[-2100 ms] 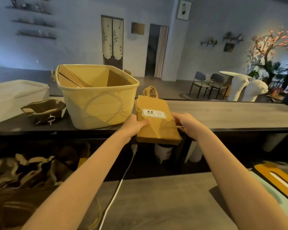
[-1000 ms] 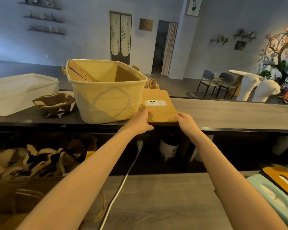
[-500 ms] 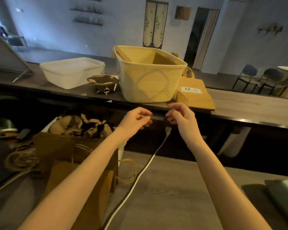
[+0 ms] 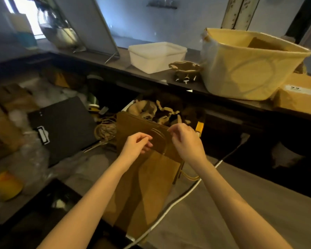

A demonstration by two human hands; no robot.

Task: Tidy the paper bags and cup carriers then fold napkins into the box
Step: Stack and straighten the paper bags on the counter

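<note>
Cream basket [image 4: 244,72] holding brown paper bags [image 4: 266,44], white tub [image 4: 156,56]

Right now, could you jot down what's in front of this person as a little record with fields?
left hand: fingers loosely curled, over the upright paper bags, holding nothing clearly visible
right hand: at the top edge of the paper bags; grip unclear
yellow basket: on the counter, brown bags inside
flat labelled bag: on the counter, right of the basket
white tub: on the counter, left of the basket
white cable: trails right of the bags
</note>
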